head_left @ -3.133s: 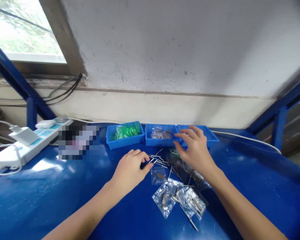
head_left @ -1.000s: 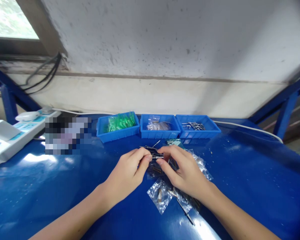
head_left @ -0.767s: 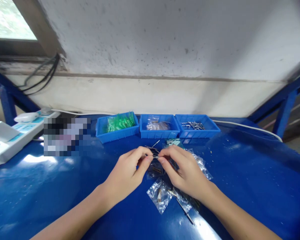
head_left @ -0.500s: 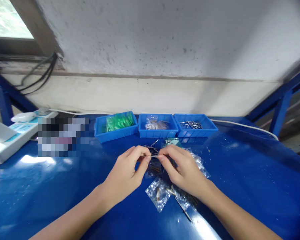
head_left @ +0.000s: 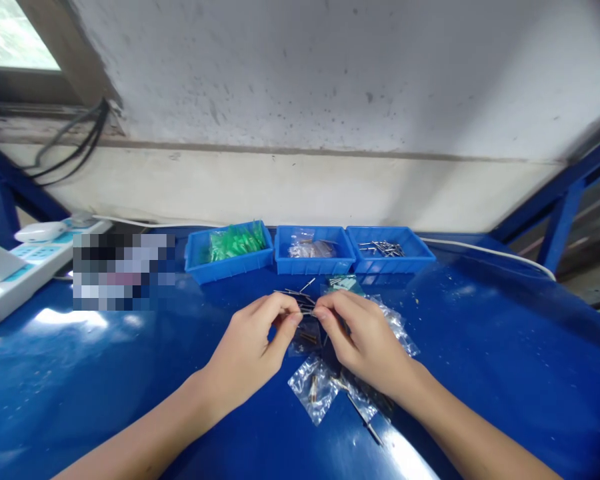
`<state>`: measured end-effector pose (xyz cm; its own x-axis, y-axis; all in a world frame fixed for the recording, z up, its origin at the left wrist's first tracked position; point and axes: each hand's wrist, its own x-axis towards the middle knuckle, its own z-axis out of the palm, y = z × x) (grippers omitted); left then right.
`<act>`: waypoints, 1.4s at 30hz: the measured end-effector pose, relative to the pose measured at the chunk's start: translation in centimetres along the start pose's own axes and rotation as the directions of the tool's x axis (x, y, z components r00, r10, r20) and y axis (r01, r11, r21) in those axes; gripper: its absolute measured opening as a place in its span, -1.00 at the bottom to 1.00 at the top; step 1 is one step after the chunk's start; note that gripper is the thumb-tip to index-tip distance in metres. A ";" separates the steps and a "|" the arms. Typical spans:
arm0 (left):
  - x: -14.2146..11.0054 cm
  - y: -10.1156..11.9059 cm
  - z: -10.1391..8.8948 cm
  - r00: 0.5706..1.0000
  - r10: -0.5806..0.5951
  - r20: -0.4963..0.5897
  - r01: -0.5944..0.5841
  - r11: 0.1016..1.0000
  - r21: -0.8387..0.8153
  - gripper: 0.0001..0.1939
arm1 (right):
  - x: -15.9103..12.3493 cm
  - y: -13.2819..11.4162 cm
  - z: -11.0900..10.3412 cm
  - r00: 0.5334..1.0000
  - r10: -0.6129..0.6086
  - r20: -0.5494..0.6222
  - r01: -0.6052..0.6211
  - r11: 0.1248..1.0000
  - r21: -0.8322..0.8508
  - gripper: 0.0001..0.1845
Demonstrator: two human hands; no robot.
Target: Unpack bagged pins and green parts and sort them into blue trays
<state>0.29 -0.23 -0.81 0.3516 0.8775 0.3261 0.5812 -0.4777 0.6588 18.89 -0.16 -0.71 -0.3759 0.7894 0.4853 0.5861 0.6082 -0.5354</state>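
Observation:
Over the middle of the blue table, my left hand and my right hand meet with only a small gap between the fingertips. Both pinch a thin metal rod, one at each end, held roughly level. Several similar loose rods lie just beyond the fingers. A small clear plastic bag with brass-coloured pieces rests below the hands. Another bag lies beneath the fingertips, and more bags are partly hidden under my right hand. One longer dark rod lies nearer to me.
Three blue bins stand in a row at the back: one with green bags, one with clear bags, one with metal rods. A white power strip sits at the left beside a blurred-out patch. A white cable runs along the wall.
Both hands keep their pinch on the rod, almost unmoved. The view has shifted very slightly, so the bins and bags appear a little further left.

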 end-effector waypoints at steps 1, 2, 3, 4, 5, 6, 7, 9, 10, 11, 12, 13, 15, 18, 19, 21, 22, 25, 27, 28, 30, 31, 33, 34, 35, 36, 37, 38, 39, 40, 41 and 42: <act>0.0 0.0 0.0 1.000 0.009 0.002 -0.009 1.000 0.018 -0.89 | 0.0 0.0 0.0 1.000 0.013 0.014 -0.013 1.000 0.007 -0.82; 0.0 0.0 0.0 1.000 0.010 0.002 -0.010 1.000 0.029 -0.87 | -0.1 0.0 0.0 0.999 0.028 0.027 -0.028 0.999 0.020 -0.84; 0.0 0.0 -0.1 1.000 0.006 0.001 -0.006 0.999 0.032 -0.86 | -0.1 -0.1 -0.1 0.999 0.038 0.035 -0.039 0.999 0.037 -0.86; 0.0 -0.1 -0.1 1.000 -0.001 0.002 0.001 1.000 0.030 -0.85 | -0.1 -0.1 -0.1 0.998 0.045 0.043 -0.047 0.997 0.053 -0.87; 0.0 -0.2 -0.1 1.000 -0.010 0.003 0.010 1.000 0.025 -0.83 | -0.1 -0.2 -0.1 0.998 0.044 0.044 -0.047 0.997 0.066 -0.87; 0.0 -0.2 -0.1 1.000 -0.019 0.005 0.019 1.000 0.018 -0.80 | 0.0 -0.2 -0.1 0.998 0.036 0.043 -0.040 0.997 0.074 -0.88; 0.0 -0.3 0.0 1.000 -0.025 0.004 0.025 1.000 0.010 -0.78 | 0.0 -0.3 -0.1 0.999 0.024 0.041 -0.027 0.997 0.076 -0.90; 0.0 -0.4 0.0 0.999 -0.033 0.000 0.033 0.999 0.000 -0.74 | 0.1 -0.3 -0.1 0.999 -0.002 0.041 -0.001 0.997 0.073 -0.93; 0.0 -0.4 0.1 0.999 -0.037 -0.004 0.037 0.999 -0.001 -0.72 | 0.2 -0.3 -0.2 0.999 -0.012 0.043 0.009 0.998 0.068 -0.92; -0.1 -0.4 0.1 0.999 -0.042 -0.005 0.042 0.999 0.000 -0.69 | 0.3 -0.3 -0.2 0.999 -0.023 0.043 0.021 0.998 0.061 -0.91; -0.1 -0.4 0.2 0.999 -0.043 -0.002 0.043 0.999 0.000 -0.66 | 0.3 -0.3 -0.2 0.998 -0.033 0.044 0.031 0.998 0.053 -0.88; -0.1 -0.4 0.2 0.999 -0.039 0.002 0.039 0.999 -0.003 -0.65 | 0.3 -0.3 -0.2 0.998 -0.041 0.043 0.039 0.998 0.043 -0.85; -0.1 -0.3 0.2 1.000 -0.028 -0.011 0.028 0.999 -0.023 -0.71 | 0.3 -0.2 -0.2 0.998 -0.046 0.030 0.045 0.999 0.024 -0.80; -0.1 -0.1 0.2 0.997 -0.011 -0.074 0.008 0.999 -0.039 -0.91 | 0.2 -0.1 -0.2 0.999 -0.034 0.004 0.034 0.999 0.001 -0.76; -0.1 -0.1 0.1 0.996 -0.008 -0.084 0.005 1.000 -0.029 -0.91 | 0.2 -0.1 -0.2 1.000 -0.031 0.001 0.031 1.000 -0.005 -0.75; 0.0 -0.1 0.1 0.998 -0.003 -0.068 0.003 1.000 0.000 -0.93 | 0.2 -0.1 -0.2 1.000 -0.031 0.004 0.031 0.999 -0.012 -0.74; 0.0 -0.1 0.0 0.999 -0.004 -0.050 0.005 1.000 0.011 -0.89 | 0.2 -0.1 -0.2 0.999 -0.033 0.007 0.033 0.999 -0.011 -0.75; 0.0 -0.2 0.0 1.000 -0.008 -0.021 0.008 1.000 0.019 -0.80 | 0.2 -0.2 -0.2 0.999 -0.048 0.023 0.049 0.999 -0.015 -0.81; 0.0 -0.2 0.0 1.000 0.001 -0.016 0.000 1.000 0.023 -0.75 | 0.2 -0.4 -0.1 0.997 -0.072 0.029 0.073 0.997 -0.036 -0.82; 0.0 -0.1 0.0 1.000 0.005 -0.016 -0.004 1.000 0.026 -0.73 | 0.1 -0.5 -0.1 0.996 -0.089 0.031 0.090 0.995 -0.051 -0.81; 0.0 0.0 0.0 1.000 0.010 -0.014 -0.010 1.000 0.030 -0.70 | 0.2 -0.6 -0.2 0.992 -0.124 0.033 0.126 0.989 -0.078 -0.79; 0.1 0.0 -0.1 1.000 0.003 -0.011 -0.003 0.999 0.033 -0.71 | 0.3 -0.5 -0.4 0.989 -0.144 0.028 0.146 0.985 -0.095 -0.78; 0.2 -0.1 -0.3 0.999 -0.053 0.002 0.053 0.997 0.064 -0.75 | 0.6 0.1 -1.4 0.987 -0.158 -0.037 0.150 0.974 -0.168 -0.78; 0.2 -0.3 -0.4 0.996 -0.091 0.009 0.090 0.991 0.097 -0.77 | 0.9 0.8 -2.2 0.984 -0.141 -0.106 0.113 0.966 -0.234 -0.79; 0.3 -0.5 -0.4 0.992 -0.125 0.016 0.122 0.982 0.141 -0.80 | 1.1 1.6 -3.1 0.973 -0.087 -0.212 0.018 0.951 -0.309 -0.80; 0.4 -0.8 -0.4 0.988 -0.150 0.023 0.143 0.971 0.193 -0.81 | 1.3 2.5 -4.0 0.938 0.007 -0.346 -0.148 0.912 -0.382 -0.82; 0.5 -1.1 -0.4 0.987 -0.158 0.033 0.145 0.958 0.249 -0.81 | 1.5 3.4 -4.9 0.884 0.109 -0.455 -0.327 0.839 -0.435 -0.78; 0.6 -1.5 -0.3 0.988 -0.150 0.044 0.130 0.944 0.303 -0.82 | 1.5 4.3 -5.7 0.843 0.203 -0.498 -0.455 0.764 -0.458 -0.69; 0.6 -1.8 -0.2 0.989 -0.135 0.054 0.108 0.930 0.351 -0.84 | 1.6 5.1 -6.2 0.814 0.271 -0.514 -0.528 0.714 -0.459 -0.61; 0.7 -2.1 -0.1 0.991 -0.120 0.066 0.085 0.916 0.391 -0.86 | 1.5 5.6 -6.4 0.799 0.312 -0.515 -0.561 0.694 -0.450 -0.57; 0.7 -2.3 0.0 0.991 -0.108 0.079 0.065 0.905 0.421 -0.88 | 1.4 5.8 -6.3 0.799 0.338 -0.497 -0.567 0.698 -0.437 -0.56; 0.7 -2.5 0.1 0.991 -0.097 0.092 0.046 0.896 0.442 -0.88 | 1.3 5.7 -5.9 0.813 0.355 -0.461 -0.551 0.724 -0.415 -0.57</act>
<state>-0.83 1.62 -2.32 0.3597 0.9120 0.1971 0.8612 -0.4058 0.3060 25.94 3.88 0.95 0.2329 0.8198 0.5231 0.9294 -0.0293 -0.3679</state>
